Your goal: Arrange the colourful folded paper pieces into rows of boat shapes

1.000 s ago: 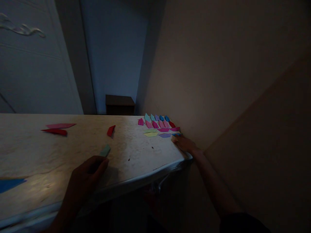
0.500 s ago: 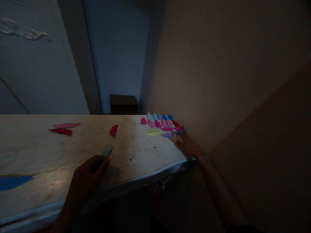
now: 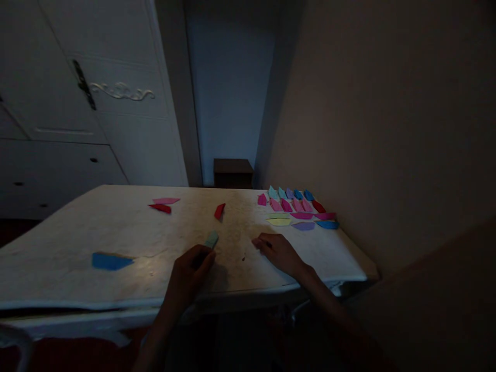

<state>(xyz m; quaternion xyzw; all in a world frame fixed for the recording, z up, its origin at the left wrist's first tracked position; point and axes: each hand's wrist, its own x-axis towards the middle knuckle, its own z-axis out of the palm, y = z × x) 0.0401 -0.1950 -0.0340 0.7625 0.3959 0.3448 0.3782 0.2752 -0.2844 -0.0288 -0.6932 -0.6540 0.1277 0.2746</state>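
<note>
A pale green folded paper piece (image 3: 212, 239) is pinched between the thumb and fingers of my left hand (image 3: 192, 268), just over the table near its front edge. My right hand (image 3: 279, 252) hovers over the table to the right of it, fingers loosely bent with a small gap showing and nothing visible in them. Beyond the right hand lie rows of folded paper pieces, among them a yellow one (image 3: 279, 222), a purple one (image 3: 303, 226) and a blue one (image 3: 327, 225). A red folded piece (image 3: 219, 211) lies beyond the left hand.
On the left of the white table (image 3: 127, 227) lie a blue paper piece (image 3: 111, 261), a pink one (image 3: 166, 200) and a dark red one (image 3: 160, 208). A wall (image 3: 368, 129) runs along the right side. White cabinets (image 3: 127, 129) and a small brown stand (image 3: 233, 173) are behind.
My right hand has left the blue piece at the end of the rows and moved left toward my left hand. The view has turned left. My left hand still holds the green piece.
</note>
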